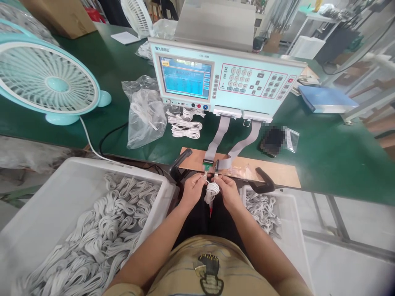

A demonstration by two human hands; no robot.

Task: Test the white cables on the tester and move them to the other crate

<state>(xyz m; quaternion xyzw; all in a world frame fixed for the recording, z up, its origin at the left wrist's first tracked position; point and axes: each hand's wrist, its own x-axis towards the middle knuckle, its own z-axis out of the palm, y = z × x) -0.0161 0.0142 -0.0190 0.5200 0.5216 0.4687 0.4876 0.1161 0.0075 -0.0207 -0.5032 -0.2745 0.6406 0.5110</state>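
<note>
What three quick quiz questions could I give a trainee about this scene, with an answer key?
1. Multiple choice: what sits between the left hand and the right hand?
A) a blue folder
B) a coiled white cable
C) a desk fan

2. Count: how many grey ribbon cables come down from the machine?

3. True or false: the machine's screen is dark.

Key:
1. B, the coiled white cable
2. Two
3. False; the screen is lit.

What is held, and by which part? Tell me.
A coiled white cable, by its two ends: one in the left hand, the other in the right hand.
</note>
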